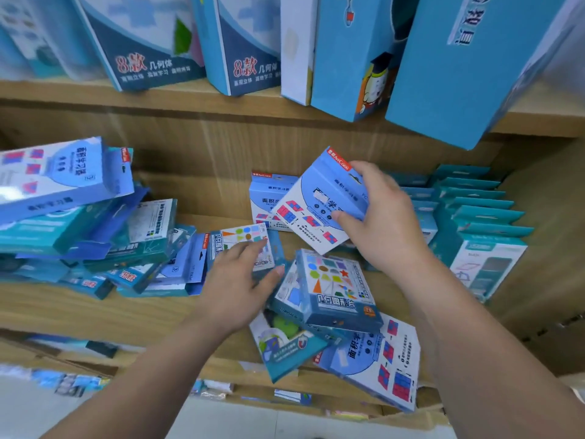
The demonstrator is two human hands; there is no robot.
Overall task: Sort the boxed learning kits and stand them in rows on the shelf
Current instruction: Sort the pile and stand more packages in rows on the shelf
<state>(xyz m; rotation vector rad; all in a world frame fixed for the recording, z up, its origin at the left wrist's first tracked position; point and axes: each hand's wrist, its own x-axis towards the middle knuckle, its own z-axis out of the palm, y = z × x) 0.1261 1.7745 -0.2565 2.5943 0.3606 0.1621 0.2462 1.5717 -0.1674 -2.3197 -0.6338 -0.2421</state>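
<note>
Nearest me I see loose kits heaped at the front edge of the shelf [95, 312]: a flat area kit [389, 369] under a teal box [285, 346] and a shapes box [335, 289]. Left hand [240, 286] is spread, fingers near straight, resting on a second shapes box [243, 240] with no grip. Right hand [380, 217] has thumb and fingers curled round a blue-white area box [316, 210], held tilted. Just behind it, a matching box [264, 198] stands upright. Far left is a messy stack [79, 217], far right a teal row [474, 217]. On the upper board are big blue boxes [348, 58].
</note>
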